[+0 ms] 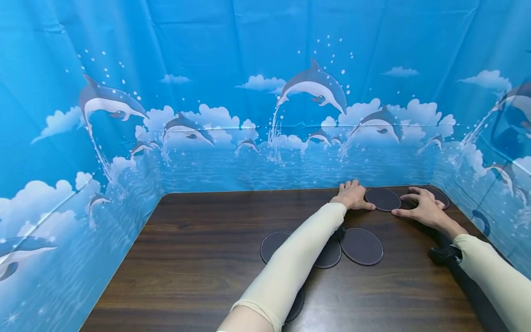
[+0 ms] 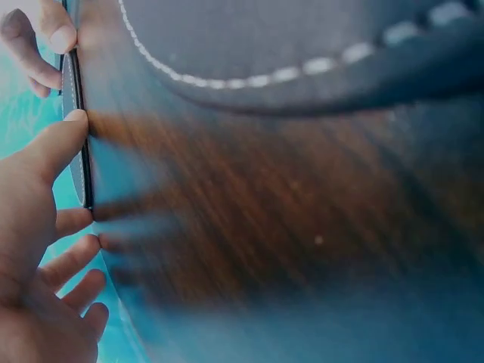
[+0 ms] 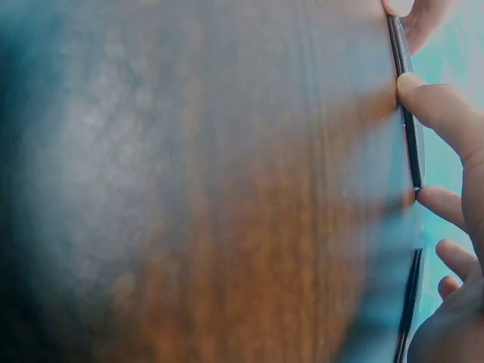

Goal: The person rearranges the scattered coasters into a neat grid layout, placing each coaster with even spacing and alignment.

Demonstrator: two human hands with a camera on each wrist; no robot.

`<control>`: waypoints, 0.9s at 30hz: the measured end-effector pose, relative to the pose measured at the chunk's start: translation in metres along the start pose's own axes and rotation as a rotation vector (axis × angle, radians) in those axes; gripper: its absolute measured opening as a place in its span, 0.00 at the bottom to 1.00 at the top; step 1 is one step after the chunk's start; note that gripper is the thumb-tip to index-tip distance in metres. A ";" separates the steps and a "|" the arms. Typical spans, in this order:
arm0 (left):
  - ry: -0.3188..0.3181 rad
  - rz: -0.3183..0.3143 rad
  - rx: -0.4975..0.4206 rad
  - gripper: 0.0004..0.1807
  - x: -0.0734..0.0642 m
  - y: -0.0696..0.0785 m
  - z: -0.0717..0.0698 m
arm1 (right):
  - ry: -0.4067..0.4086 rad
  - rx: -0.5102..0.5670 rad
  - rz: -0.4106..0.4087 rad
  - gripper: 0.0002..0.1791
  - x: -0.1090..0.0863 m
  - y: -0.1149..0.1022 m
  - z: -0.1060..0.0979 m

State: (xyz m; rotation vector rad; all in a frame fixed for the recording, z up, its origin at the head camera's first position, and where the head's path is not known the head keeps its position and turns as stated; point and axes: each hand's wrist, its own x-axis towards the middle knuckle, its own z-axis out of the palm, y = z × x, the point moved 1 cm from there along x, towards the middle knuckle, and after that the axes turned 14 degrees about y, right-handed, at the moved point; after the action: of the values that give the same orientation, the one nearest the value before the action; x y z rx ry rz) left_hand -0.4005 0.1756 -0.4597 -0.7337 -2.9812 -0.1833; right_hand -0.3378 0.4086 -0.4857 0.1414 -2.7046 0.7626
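A dark round coaster with a stitched rim (image 1: 383,199) lies flat at the back edge of the table, toward the right. My left hand (image 1: 351,194) is at its left side, thumb and index finger on the rim and the other fingers spread beyond. From the right, my right hand (image 1: 423,211) spans the rim between thumb and index finger. The left wrist view shows this coaster (image 2: 78,170) edge-on between left thumb and fingers; the right wrist view likewise shows the coaster (image 3: 412,147) beside the right thumb. Another coaster (image 1: 440,195) lies partly hidden behind my right hand.
Nearer me, a row holds a left coaster (image 1: 271,242), a middle coaster (image 1: 329,254) and a right coaster (image 1: 362,246); my left sleeve covers parts of it. One more coaster (image 1: 296,306) shows beneath that forearm. A dolphin-print curtain (image 1: 249,166) borders the wooden table (image 1: 186,258).
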 end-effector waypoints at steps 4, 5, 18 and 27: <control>0.000 0.017 0.017 0.23 -0.001 0.004 -0.004 | 0.017 0.008 -0.010 0.43 0.001 0.000 0.000; -0.005 0.025 0.022 0.23 -0.001 0.004 -0.005 | 0.020 0.012 -0.010 0.43 0.001 0.001 0.000; -0.041 0.069 -0.022 0.20 0.000 -0.003 -0.001 | 0.030 0.024 -0.051 0.43 0.000 -0.004 0.006; -0.040 0.086 -0.005 0.22 -0.002 -0.004 0.001 | 0.037 0.039 -0.045 0.42 -0.003 -0.004 0.007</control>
State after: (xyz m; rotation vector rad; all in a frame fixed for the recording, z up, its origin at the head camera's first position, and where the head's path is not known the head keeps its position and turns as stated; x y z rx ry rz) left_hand -0.4006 0.1715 -0.4613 -0.8738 -2.9801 -0.1733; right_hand -0.3365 0.4021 -0.4902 0.1954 -2.6436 0.7967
